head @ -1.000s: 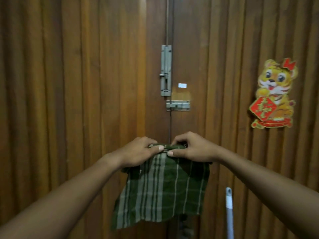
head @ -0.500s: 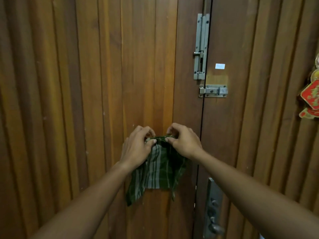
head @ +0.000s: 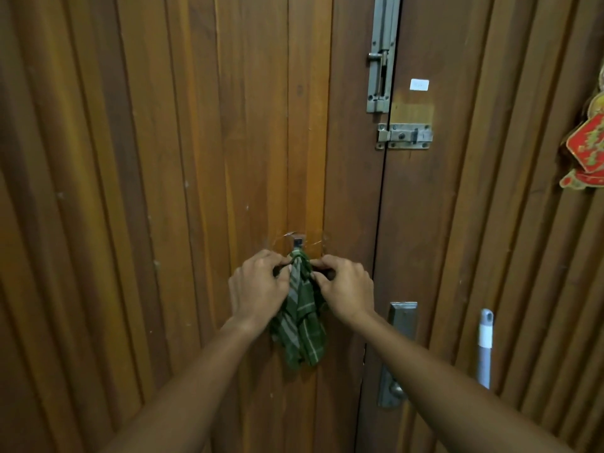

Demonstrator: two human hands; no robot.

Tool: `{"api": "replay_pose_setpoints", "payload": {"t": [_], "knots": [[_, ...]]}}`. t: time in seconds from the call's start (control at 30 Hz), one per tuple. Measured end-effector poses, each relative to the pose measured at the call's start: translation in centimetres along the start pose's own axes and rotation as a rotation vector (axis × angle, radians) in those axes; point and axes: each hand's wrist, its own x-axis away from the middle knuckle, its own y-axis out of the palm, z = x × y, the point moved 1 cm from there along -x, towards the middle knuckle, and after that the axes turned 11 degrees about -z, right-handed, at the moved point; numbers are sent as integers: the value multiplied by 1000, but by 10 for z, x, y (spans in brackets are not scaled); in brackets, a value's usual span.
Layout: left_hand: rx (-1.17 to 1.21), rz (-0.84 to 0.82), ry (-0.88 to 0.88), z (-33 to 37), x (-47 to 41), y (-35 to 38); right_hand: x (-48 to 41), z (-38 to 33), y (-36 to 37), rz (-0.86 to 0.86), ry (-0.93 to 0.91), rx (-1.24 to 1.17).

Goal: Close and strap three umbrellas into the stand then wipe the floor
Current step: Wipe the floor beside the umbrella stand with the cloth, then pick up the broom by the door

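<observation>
A green checked cloth (head: 302, 325) hangs bunched against the wooden door (head: 163, 191), its top at a small clear stick-on hook (head: 298, 241). My left hand (head: 260, 286) pinches the cloth's top from the left. My right hand (head: 343, 287) pinches it from the right. Both hands sit just below the hook. No umbrellas, stand or floor are in view.
A vertical slide bolt (head: 380, 60) and a small latch (head: 405, 136) sit at the door seam up right. A metal handle plate (head: 397, 351) is low right. A grey pole tip (head: 484, 348) leans farther right. A red and gold sticker (head: 586, 148) is at the right edge.
The cloth went from spread flat to bunched narrow and now hangs at the hook. Both hands stayed on its top. The view shifted left and closer to the door.
</observation>
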Motion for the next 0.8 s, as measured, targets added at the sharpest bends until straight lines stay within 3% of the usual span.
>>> {"api": "replay_pose_setpoints", "payload": {"t": [0.2,0.33,0.43,0.6,0.8], "knots": [[177,-53,-27,1,39,19,18,18,-3,-134,18,-68],[-2,-49,-57,11,76,39,33,48,-7,-252,3,-65],[-37,-19,46,27,108,63,48,87,-15,-371,28,-118],[117,-267,248,81,137,114,83,165,-48,-416,156,-98],[220,-644,312,176,137,186,110,267,-101,-375,299,-123]]}}
